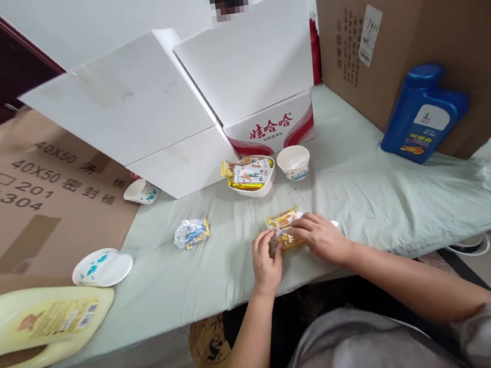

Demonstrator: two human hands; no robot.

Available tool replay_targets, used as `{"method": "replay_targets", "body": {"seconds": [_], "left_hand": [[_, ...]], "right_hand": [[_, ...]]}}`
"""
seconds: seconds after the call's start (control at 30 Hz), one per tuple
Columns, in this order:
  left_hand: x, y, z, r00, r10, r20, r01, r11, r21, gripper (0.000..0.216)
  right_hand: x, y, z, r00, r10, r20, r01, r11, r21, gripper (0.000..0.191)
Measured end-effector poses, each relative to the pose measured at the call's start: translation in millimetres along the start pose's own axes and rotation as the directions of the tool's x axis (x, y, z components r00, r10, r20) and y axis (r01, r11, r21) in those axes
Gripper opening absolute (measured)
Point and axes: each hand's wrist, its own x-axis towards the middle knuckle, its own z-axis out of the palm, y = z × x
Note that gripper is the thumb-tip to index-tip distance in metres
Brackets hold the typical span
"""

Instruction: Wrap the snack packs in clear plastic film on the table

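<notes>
A yellow snack packet (283, 221) in clear wrapping lies on the pale green table cover (364, 192) near the front edge. My left hand (267, 262) pinches the packet's near left end with curled fingers. My right hand (322, 237) grips its right side, fingers bent over the wrapper. Behind the packet stands a white bowl (268, 186) filled with more snack packets (251, 174). An empty white bowl (294, 162) with a blue pattern stands to its right. A crumpled silver and blue wrapper (191, 233) lies to the left.
An open white carton (270, 125) with red print stands at the back. A blue jug (422, 113) leans on a brown cardboard box (409, 17) at right. At left are a white plate (101, 267), a small bowl (141, 192) and a cream jug (38, 326).
</notes>
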Motion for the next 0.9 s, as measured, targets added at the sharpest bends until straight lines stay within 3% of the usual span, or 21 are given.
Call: {"method": "replay_targets", "body": {"seconds": [0.07, 0.17, 0.3, 0.4, 0.47, 0.53, 0.63, 0.73, 0.8, 0.9], "left_hand": [[-1, 0, -1, 1.0, -0.005, -0.003, 0.005, 1.0, -0.008, 0.024], [-1, -1, 0, 1.0, -0.005, -0.008, 0.005, 1.0, -0.008, 0.023], [-2, -4, 3, 1.0, -0.023, -0.017, 0.023, 1.0, -0.009, 0.025], [-2, -5, 5, 0.999, -0.041, -0.023, 0.041, 0.999, -0.003, 0.028], [-1, -5, 5, 0.999, -0.045, -0.011, 0.045, 0.999, -0.011, 0.026], [1, -3, 4, 0.999, -0.039, 0.001, 0.039, 0.999, -0.035, 0.02], [1, -1, 0, 0.999, -0.044, 0.013, 0.045, 0.994, -0.097, 0.015], [-3, -4, -2, 0.99, -0.138, -0.011, 0.133, 0.973, -0.187, 0.016], [-7, -11, 0, 0.95, -0.302, -0.085, 0.268, 0.922, -0.279, 0.019], [-13, -24, 4, 0.826, -0.534, -0.178, 0.418, 0.794, -0.441, 0.021]], "right_hand": [[8, -4, 3, 0.997, -0.038, 0.059, 0.039, 0.999, -0.01, 0.03], [-4, 12, 0, 0.998, -0.001, 0.069, 0.003, 1.0, -0.028, 0.031], [-42, 54, -12, 0.983, 0.184, 0.023, -0.181, 0.977, -0.111, 0.04], [-59, 67, -20, 0.925, 0.376, -0.059, -0.38, 0.903, -0.202, 0.033], [-56, 60, -22, 0.905, 0.406, -0.125, -0.422, 0.89, -0.17, 0.029], [-44, 43, -18, 0.927, 0.345, -0.148, -0.355, 0.934, -0.044, 0.028], [-19, 13, -4, 0.965, 0.244, -0.092, -0.229, 0.962, 0.149, 0.04], [-4, -5, 13, 0.97, 0.241, 0.014, -0.24, 0.956, 0.168, 0.043], [-2, -7, 18, 0.969, 0.246, 0.026, -0.247, 0.955, 0.163, 0.026], [-9, 5, 15, 0.948, 0.309, -0.074, -0.282, 0.926, 0.251, 0.019]]}}
